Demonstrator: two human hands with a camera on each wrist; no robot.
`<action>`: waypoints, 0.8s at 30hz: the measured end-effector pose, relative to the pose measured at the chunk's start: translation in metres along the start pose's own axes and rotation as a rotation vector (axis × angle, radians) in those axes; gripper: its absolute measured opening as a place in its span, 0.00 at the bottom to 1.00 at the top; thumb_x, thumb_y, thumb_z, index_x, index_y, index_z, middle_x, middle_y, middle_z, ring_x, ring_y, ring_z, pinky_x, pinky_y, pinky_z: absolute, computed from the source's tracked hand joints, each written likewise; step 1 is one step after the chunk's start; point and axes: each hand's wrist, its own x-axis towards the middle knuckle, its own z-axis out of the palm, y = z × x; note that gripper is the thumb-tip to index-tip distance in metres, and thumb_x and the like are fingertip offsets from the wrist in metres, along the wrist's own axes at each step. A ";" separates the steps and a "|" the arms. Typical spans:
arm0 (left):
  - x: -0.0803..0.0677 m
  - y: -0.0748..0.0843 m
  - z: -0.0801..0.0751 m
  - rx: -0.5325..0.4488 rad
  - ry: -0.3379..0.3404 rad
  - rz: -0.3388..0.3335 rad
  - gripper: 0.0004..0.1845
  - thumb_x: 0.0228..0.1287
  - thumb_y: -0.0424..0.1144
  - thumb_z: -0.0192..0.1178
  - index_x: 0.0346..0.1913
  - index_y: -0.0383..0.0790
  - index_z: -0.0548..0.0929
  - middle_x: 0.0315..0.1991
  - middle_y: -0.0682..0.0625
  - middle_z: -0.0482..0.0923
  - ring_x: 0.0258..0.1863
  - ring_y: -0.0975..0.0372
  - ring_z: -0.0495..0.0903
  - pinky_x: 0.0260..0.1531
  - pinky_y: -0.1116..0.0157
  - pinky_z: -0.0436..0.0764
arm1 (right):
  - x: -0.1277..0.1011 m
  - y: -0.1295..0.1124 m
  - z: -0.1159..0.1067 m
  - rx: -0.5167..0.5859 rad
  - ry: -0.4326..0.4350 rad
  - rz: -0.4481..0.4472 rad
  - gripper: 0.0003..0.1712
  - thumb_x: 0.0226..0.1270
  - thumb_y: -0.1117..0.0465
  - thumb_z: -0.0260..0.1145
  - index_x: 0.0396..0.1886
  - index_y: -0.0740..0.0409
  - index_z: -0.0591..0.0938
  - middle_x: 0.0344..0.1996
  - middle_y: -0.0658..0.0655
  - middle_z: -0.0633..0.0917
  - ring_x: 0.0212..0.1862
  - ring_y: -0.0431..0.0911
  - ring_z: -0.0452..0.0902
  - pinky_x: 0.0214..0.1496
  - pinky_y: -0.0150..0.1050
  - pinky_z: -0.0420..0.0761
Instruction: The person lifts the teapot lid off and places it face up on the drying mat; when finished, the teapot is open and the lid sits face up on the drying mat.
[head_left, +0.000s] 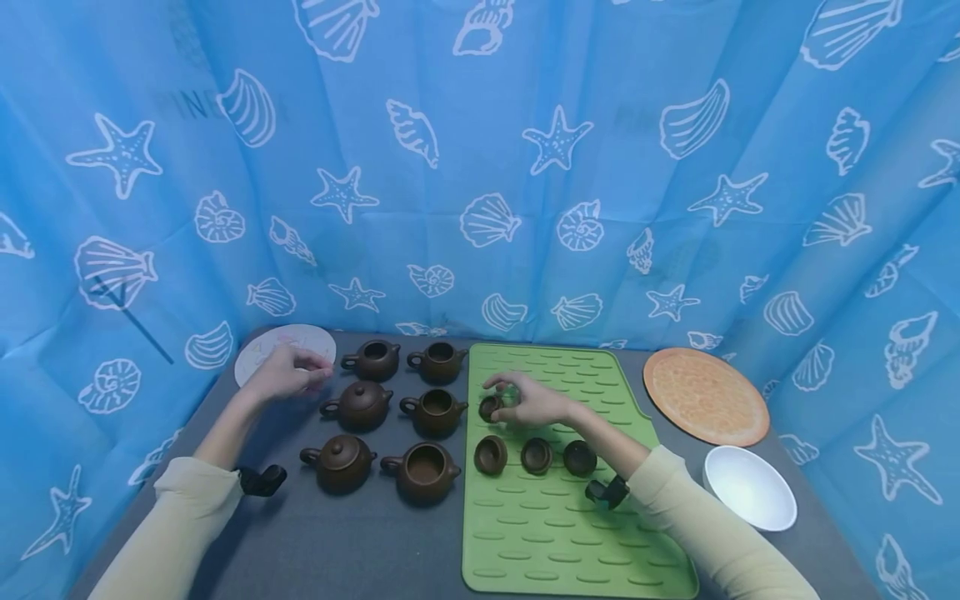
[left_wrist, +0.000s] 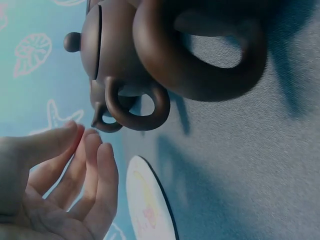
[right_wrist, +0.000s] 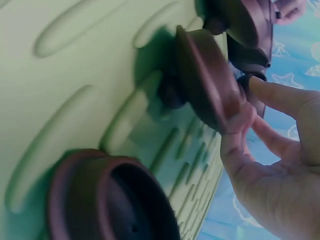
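In the head view my right hand (head_left: 531,402) reaches over the green mat (head_left: 525,575), its thumb and fingers pinching a small dark-brown teapot lid (head_left: 490,407). The right wrist view shows fingertips (right_wrist: 239,119) at the rim of this lid (right_wrist: 207,75), which sits knob-down, close over the mat. My left hand (head_left: 292,372) hovers beside the back-left teapots, holding nothing, its fingers loosely bent and the thumb near the index finger. Two brown teapots wear lids, the middle one (head_left: 360,406) and the front one (head_left: 341,463). Several others, such as the front lidless teapot (head_left: 422,473), stand uncovered.
Three more lids, including the middle lid (head_left: 536,456), lie upturned in a row on the mat. A pale round plate (head_left: 255,354) lies behind my left hand. At the right are a round orange-brown board (head_left: 705,396) and a white bowl (head_left: 750,487). A blue curtain (head_left: 480,167) hangs behind.
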 end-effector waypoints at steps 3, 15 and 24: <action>-0.008 0.000 -0.001 0.003 -0.034 -0.007 0.17 0.80 0.38 0.63 0.58 0.25 0.87 0.49 0.31 0.90 0.40 0.53 0.92 0.41 0.57 0.92 | 0.000 -0.006 -0.002 -0.006 0.045 -0.024 0.32 0.75 0.65 0.70 0.74 0.70 0.73 0.69 0.80 0.73 0.21 0.40 0.69 0.29 0.35 0.82; -0.033 -0.003 0.003 0.017 -0.077 0.004 0.13 0.79 0.36 0.64 0.55 0.28 0.88 0.48 0.35 0.90 0.42 0.52 0.90 0.42 0.57 0.92 | 0.022 -0.053 0.010 0.115 0.160 -0.108 0.16 0.78 0.70 0.65 0.61 0.68 0.82 0.46 0.69 0.87 0.27 0.45 0.80 0.29 0.46 0.86; -0.035 -0.014 0.011 -0.007 -0.049 0.005 0.12 0.77 0.35 0.66 0.54 0.30 0.89 0.47 0.38 0.90 0.43 0.52 0.91 0.41 0.56 0.93 | 0.053 -0.085 0.028 0.126 0.098 -0.173 0.13 0.79 0.69 0.65 0.58 0.66 0.84 0.44 0.68 0.89 0.34 0.43 0.85 0.39 0.54 0.92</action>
